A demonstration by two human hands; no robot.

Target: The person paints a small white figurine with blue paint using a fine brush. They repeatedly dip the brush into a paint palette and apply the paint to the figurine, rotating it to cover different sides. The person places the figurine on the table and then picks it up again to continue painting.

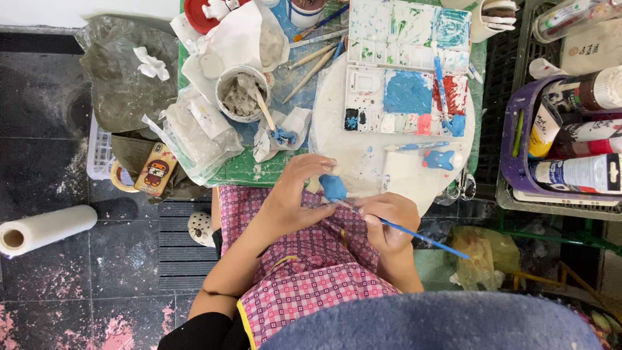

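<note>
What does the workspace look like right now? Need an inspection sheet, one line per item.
Surface: green table, paint-stained, crowded.
Job's things: small blue figure in left hand; thin blue brush in right hand, tip at the figure.
Clutter: paint palette, second blue figure, cup of grey paste, plastic bags, spare brushes.
Grippers: both hands closed on their things, over the lap.
Cables: nothing seen.
Surroundings: paper roll on dark floor, basket of paint tubes.
</note>
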